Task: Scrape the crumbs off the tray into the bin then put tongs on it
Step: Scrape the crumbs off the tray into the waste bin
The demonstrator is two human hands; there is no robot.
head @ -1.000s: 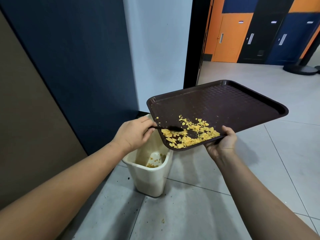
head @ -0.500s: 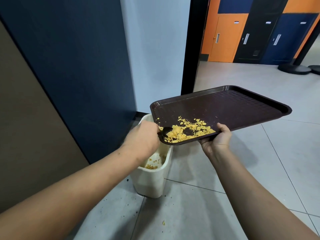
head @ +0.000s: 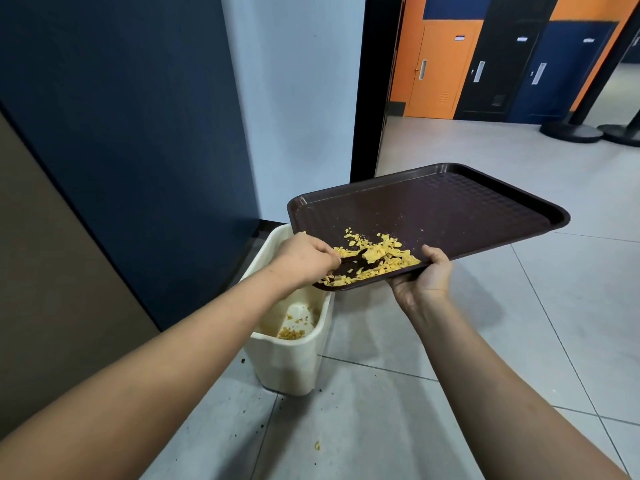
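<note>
- While both bare forearms reach in from the bottom of the frame, a lone yellow crumb (head: 317, 445) sits on the grey tiled floor (head: 398, 410) right at the near edge, with dark specks scattered around it.
- Next up, the cream bin (head: 287, 362) stands on the floor against the dark blue wall panel (head: 131, 133), open-topped, a small heap of crumbs lying in its bottom.
- Above the bin's rim, the left hand (head: 304, 259) is curled tight, its grip closed on a dark scraper (head: 353, 263) whose working end lies among the flakes.
- Those yellow crumbs (head: 377, 258) are heaped along the tray's near edge, toward its lower left corner.
- Right hand (head: 424, 282) now: grip clamped on the near rim of the brown tray (head: 450, 216), thumb over the top, fingers underneath.
- That tray is held in the air, tilted down toward the bin, its low corner overhanging the bin's mouth; the far half is bare.
- Beyond, a black door frame (head: 367, 81) opens onto a hall with orange, black and blue doors (head: 446, 67).
</note>
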